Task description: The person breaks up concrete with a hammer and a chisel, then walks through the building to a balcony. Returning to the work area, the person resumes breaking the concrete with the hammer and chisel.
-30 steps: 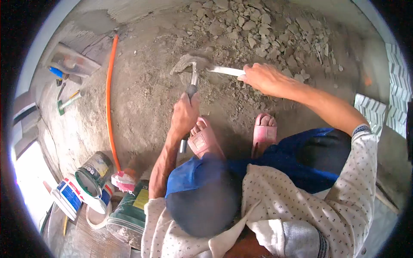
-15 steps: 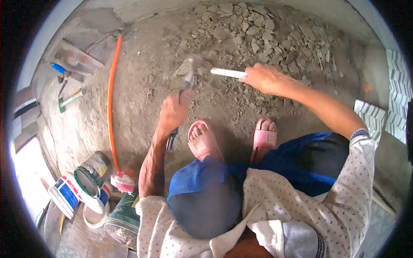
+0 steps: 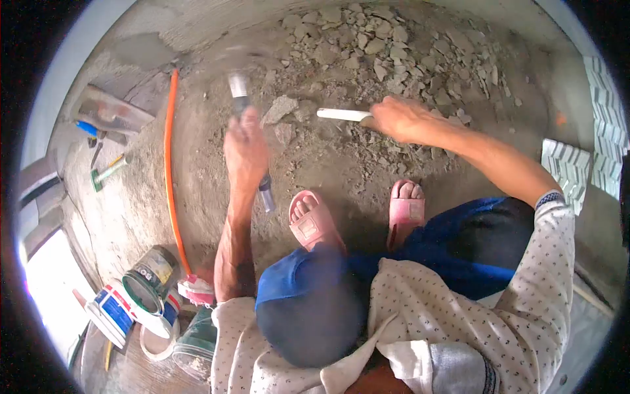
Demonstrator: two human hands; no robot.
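My left hand (image 3: 245, 150) is wrapped round the dark grip of a hammer (image 3: 239, 86); the hammer's head is smeared by motion over the floor. The grip's lower end sticks out below my fist. My right hand (image 3: 401, 119) is closed on a white rod-like tool (image 3: 342, 114), whose narrow end points left over the rubble. What the hidden end looks like inside my fist I cannot tell. Between the two hands lies a grey chunk of broken mortar (image 3: 281, 109), with crumbs and dust around it.
Flat broken pieces (image 3: 380, 49) are heaped at the far side. An orange pole (image 3: 170, 157) lies along the left. Farther left are a trowel (image 3: 117, 110) and a green-headed tool (image 3: 108, 172). Buckets (image 3: 149, 279) stand lower left; striped tiles (image 3: 567, 172) lie right. My pink slippers (image 3: 312, 220) are near.
My left hand and the hammer have swung left, away from the white tool and the mortar chunk. My right hand stays nearly in place.
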